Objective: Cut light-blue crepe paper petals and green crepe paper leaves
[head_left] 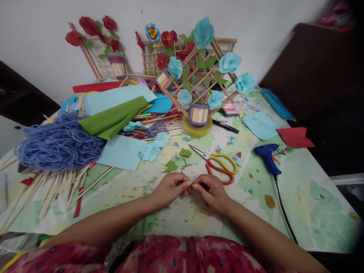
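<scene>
My left hand (172,188) and my right hand (212,189) meet at the near middle of the table. Both pinch a tiny green paper piece (193,184) between their fingertips, fingers closed. Just beyond the right hand lie scissors (218,163) with red and yellow handles. Green paper scraps (171,166) lie just past the left hand. Farther back stands a wooden stick lattice (199,81) decorated with blue and red paper flowers.
A blue glue gun (268,157) with a black cord lies at the right. A heap of blue yarn (58,142) and wooden sticks (54,187) fill the left. Green paper (113,118), blue paper sheets, a yellow tape roll (197,130) and a black pen (226,126) lie behind.
</scene>
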A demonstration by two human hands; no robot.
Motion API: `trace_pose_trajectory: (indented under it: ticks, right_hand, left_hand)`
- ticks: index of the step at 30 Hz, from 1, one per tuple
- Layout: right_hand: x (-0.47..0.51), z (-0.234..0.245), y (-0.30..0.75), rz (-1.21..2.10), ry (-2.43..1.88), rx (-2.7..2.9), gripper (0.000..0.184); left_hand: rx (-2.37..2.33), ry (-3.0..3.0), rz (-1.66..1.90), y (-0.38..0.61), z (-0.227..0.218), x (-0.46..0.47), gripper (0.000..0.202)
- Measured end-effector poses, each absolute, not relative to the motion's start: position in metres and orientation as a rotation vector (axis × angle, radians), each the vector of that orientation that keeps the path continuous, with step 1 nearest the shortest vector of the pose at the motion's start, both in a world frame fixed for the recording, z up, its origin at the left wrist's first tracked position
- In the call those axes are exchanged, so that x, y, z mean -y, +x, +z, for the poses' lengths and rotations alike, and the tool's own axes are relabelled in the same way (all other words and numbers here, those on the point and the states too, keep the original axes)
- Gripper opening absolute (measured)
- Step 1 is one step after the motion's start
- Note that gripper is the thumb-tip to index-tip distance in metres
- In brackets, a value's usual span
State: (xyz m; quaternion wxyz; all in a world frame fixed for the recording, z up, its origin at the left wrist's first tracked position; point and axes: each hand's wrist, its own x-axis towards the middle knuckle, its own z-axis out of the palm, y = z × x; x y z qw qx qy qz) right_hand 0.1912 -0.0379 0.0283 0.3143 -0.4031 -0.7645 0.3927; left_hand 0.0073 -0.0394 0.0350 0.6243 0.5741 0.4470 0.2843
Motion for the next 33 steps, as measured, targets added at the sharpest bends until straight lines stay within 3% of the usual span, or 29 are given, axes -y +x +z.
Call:
trace_pose_trajectory:
  ticks: [25, 33]
  right_hand:
    - [0.034, 0.03, 0.186, 0.973, -1.178, 1.979, 0.025]
    - [0.012, 0.039, 0.223, 0.374, -1.498, 1.965, 0.02]
  left_hand:
    - [-1.017, 1.076, 0.734, 0.008, 0.028, 0.036, 0.024]
    - [-1.043, 0.776, 0.855, 0.007, 0.031, 0.029, 0.027]
